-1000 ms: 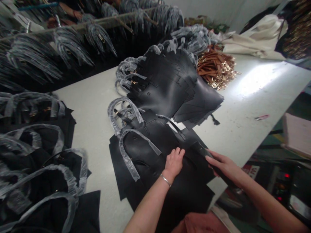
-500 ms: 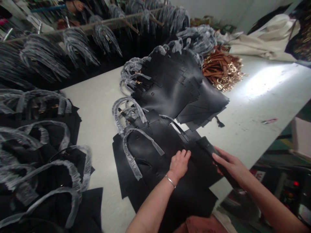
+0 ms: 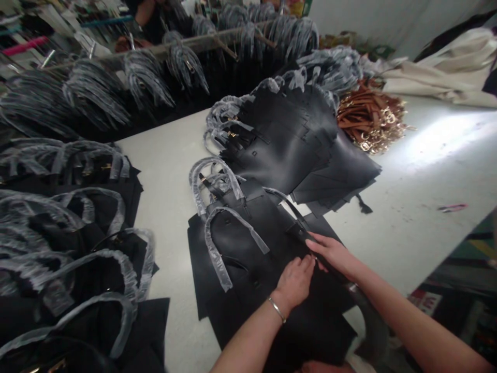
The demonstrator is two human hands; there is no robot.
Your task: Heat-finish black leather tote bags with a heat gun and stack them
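- Right hand (image 3: 330,254): grasping a black leather strap (image 3: 298,230), thumb on top, fingers curled under; free end points away from the person, rest runs back under the palm.
- Strap location: over the right part of a black leather bag panel (image 3: 277,259), near the lower end of a narrow black handle (image 3: 285,199).
- Left hand (image 3: 295,282): silver bracelet (image 3: 277,310) on wrist, fingers bent, over the panel just beside the right fingertips; can't tell if it pinches anything.
- Plastic-wrapped handle (image 3: 217,264): arched on the panel, left of both hands.
- All on a white table (image 3: 166,181).
- Beyond: stack of black leather panels (image 3: 279,140), brown straps with gold clasps (image 3: 361,111) at its right.
- Table right: small pink-and-grey tool (image 3: 452,208), type unclear.
- Left: pile of black bag pieces (image 3: 93,210) with wrapped handles.
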